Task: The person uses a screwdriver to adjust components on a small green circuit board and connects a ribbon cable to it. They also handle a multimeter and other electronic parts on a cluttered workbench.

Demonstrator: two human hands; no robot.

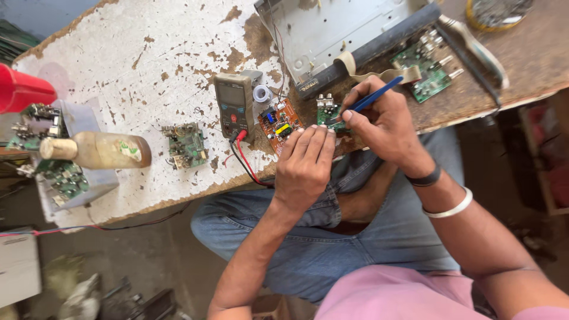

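multimeter [235, 104] on workbench [148, 53], circuit board [187, 145] to its left, bottle [98, 150] further left, metal chassis [332, 29] behind

My left hand [305, 166] and right hand [385, 121] cover most of the small green board [328, 114] near the table's [148, 53] front edge. The red object [21, 89] and round tin [498, 12] are cut off.

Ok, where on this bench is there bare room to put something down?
The widest bare patch is the chipped white tabletop, left of the multimeter and above the brown bottle and the lone circuit board. Around both hands, the orange board and the metal chassis, it's crowded.
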